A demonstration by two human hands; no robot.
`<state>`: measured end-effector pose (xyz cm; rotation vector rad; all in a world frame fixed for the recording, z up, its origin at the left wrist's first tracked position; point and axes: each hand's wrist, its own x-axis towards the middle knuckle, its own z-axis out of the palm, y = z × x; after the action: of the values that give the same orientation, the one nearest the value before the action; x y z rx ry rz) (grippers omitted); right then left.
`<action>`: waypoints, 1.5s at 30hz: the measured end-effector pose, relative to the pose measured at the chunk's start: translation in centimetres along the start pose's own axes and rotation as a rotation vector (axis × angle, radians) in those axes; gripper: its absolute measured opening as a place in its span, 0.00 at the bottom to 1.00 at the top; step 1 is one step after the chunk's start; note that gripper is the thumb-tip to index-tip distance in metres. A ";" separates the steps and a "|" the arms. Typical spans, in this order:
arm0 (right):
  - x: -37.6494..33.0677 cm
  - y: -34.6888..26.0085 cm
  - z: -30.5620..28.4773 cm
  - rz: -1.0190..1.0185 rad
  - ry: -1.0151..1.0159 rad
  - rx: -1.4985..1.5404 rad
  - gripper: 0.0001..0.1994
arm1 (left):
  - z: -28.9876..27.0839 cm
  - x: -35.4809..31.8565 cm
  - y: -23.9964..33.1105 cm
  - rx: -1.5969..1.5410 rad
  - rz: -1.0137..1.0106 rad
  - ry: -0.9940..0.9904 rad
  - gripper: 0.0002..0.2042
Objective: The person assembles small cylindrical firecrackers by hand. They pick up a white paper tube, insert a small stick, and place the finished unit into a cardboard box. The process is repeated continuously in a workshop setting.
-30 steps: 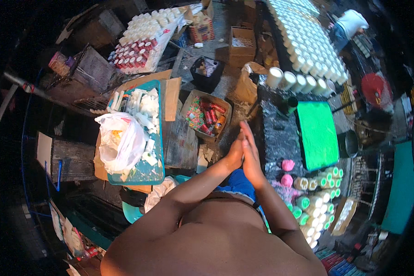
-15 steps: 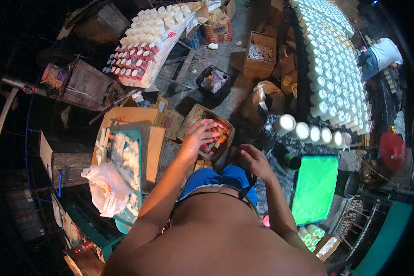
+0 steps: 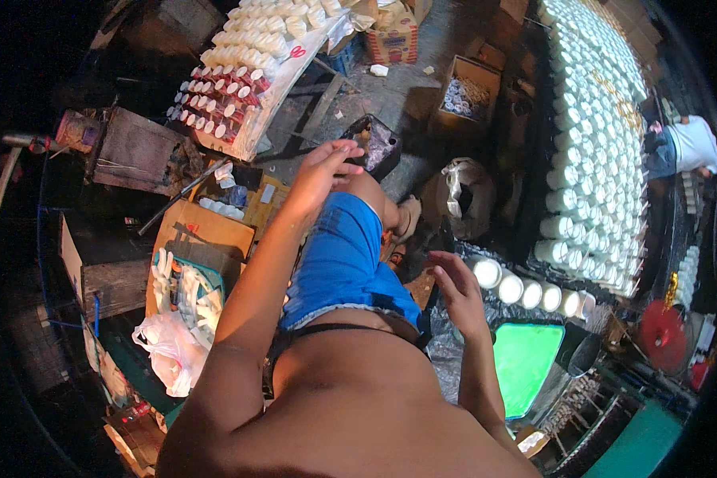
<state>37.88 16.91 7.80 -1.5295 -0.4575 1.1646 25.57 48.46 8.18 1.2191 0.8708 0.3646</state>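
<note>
My left hand (image 3: 325, 174) hangs in the air above my raised knee, with its fingers loosely bent and apart and nothing visible in them. Beyond its fingertips, on the floor, sits a dark square tub (image 3: 381, 150) with pale residue inside. On the other side of my blue shorts (image 3: 338, 255), my right hand (image 3: 459, 296) is held up with spread fingers and holds nothing. Close to it stands a short row of white-filled cups (image 3: 511, 291). A tray of bright green material (image 3: 526, 366) lies just beyond my right wrist.
Long rows of white cups (image 3: 585, 175) cover a table at the right, where another person (image 3: 693, 147) bends over. Red and white cups (image 3: 215, 99) fill a board at the far left. An open carton (image 3: 466, 99) and a sack (image 3: 458, 195) stand on the floor ahead.
My body has turned and a leg has come forward, now covering the carton of red packets that was under my left hand. Both hands remain raised, without anything visible in them.
</note>
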 end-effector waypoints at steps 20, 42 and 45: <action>31.5 -13.5 1.0 0.132 0.070 -0.654 0.15 | -27.3 27.8 -17.6 1.213 -0.056 0.880 0.39; 72.2 -14.6 36.6 -1.121 -0.732 -1.430 0.30 | -29.0 32.1 -15.7 1.066 -0.495 0.703 0.48; 75.7 -13.6 41.3 -1.428 -0.812 -1.601 0.30 | -28.6 32.2 -15.1 1.040 -0.524 0.710 0.46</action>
<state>40.18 102.65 -8.28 -1.0701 -2.8845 -0.0755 21.74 83.76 -20.45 1.7392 2.1030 -0.1512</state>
